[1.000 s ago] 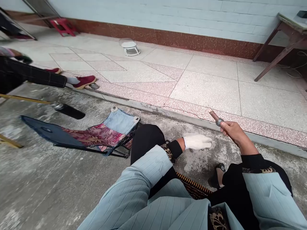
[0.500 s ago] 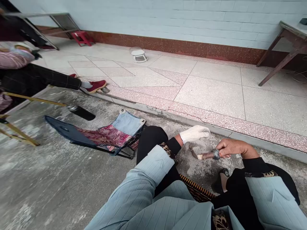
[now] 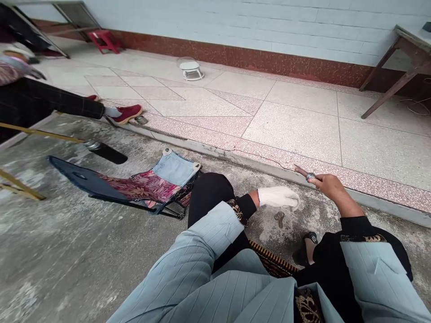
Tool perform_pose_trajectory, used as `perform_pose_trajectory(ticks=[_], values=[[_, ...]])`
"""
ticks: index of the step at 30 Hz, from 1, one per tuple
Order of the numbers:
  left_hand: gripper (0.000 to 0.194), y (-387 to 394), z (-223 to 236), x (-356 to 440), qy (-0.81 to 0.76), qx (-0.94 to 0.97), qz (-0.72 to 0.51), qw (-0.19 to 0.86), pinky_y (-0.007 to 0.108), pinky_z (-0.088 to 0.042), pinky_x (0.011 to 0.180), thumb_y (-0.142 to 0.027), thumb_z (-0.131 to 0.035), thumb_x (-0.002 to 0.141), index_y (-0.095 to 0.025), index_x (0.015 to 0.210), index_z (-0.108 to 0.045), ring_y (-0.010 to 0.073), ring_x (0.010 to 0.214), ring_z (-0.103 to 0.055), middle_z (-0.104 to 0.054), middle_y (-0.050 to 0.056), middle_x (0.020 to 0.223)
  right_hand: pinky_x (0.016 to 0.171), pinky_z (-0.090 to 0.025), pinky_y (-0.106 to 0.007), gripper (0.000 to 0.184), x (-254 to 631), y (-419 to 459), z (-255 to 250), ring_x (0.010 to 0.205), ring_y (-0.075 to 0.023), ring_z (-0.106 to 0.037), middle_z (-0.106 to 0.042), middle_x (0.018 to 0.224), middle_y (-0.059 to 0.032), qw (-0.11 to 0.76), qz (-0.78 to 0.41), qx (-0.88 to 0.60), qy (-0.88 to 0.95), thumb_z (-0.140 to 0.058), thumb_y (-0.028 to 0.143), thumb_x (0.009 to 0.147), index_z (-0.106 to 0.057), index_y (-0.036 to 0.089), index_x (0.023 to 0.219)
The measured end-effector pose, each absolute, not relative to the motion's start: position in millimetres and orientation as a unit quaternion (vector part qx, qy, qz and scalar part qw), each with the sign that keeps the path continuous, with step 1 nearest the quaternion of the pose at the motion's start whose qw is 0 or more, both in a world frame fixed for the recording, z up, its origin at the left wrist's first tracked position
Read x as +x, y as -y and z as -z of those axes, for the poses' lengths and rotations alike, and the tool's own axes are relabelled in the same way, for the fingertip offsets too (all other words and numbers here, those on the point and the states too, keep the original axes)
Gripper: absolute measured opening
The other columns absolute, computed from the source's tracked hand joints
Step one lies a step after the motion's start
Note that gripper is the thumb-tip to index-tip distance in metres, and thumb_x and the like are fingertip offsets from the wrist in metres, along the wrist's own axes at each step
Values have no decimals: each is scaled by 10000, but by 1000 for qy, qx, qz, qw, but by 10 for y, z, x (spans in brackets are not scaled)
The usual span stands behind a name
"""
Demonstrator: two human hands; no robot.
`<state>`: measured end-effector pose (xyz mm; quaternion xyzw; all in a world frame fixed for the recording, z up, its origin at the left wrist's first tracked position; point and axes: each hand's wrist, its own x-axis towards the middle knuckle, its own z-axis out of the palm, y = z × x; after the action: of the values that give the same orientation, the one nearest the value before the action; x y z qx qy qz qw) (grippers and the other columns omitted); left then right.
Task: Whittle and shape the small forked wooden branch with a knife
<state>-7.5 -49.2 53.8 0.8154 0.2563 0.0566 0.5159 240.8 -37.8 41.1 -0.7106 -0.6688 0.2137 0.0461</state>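
My right hand (image 3: 330, 185), bare, is closed around the end of a short brown stick-like tool (image 3: 301, 171) with a grey, wire-like wrapping next to the fingers. The tool's tip points left, in front of the raised curb. My left hand (image 3: 279, 197) wears a white knit glove. Its fingers are curled together, and what they hold, if anything, is hidden. Below the glove, a small brown metal-looking piece (image 3: 279, 218) with a rounded top stands on the rough concrete (image 3: 266, 233). It is apart from both hands.
A low folding chair (image 3: 148, 184) stands at my left. Behind the curb (image 3: 208, 150) are a small white stool (image 3: 191, 71), a red stool (image 3: 105, 41) and a wooden table (image 3: 393, 67). Another person's red shoe (image 3: 128, 114) rests by the curb. A black bottle (image 3: 107, 152) shows nearby.
My right hand has lifted the brown tool up and away from the spot below the glove. The small brown piece there now shows. My gloved left hand has shifted slightly right and down.
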Motion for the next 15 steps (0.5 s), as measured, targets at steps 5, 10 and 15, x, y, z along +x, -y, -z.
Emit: perform_pose_trajectory(ticks=[5, 10, 15], values=[[248, 256, -519, -207, -280, 807, -107, 508, 231, -379, 634, -349, -520, 848, -131, 816, -634, 119, 671, -509, -595, 5, 713, 534, -334, -279, 438, 2319, 469, -469, 543, -152, -495, -580, 584, -38, -67, -373, -607, 699, -566, 586, 782, -664, 170, 686], [280, 165, -382, -221, -291, 778, -163, 533, 206, -369, 610, -385, -483, 861, -137, 881, -613, 92, 649, -500, -592, -10, 777, 505, -355, -237, 432, 2230, 595, -592, 476, -94, -448, -525, 533, 15, -76, -618, -388, 679, -611, 567, 770, -631, 151, 655], [313, 334, -241, -64, -328, 786, -148, 503, 243, -372, 581, -382, -459, 889, -126, 880, -638, 127, 614, -507, -602, 27, 698, 484, -344, -222, 392, 2247, 595, -602, 485, -84, -443, -552, 598, 9, 146, -612, -437, 643, -635, 530, 770, -638, 140, 736]])
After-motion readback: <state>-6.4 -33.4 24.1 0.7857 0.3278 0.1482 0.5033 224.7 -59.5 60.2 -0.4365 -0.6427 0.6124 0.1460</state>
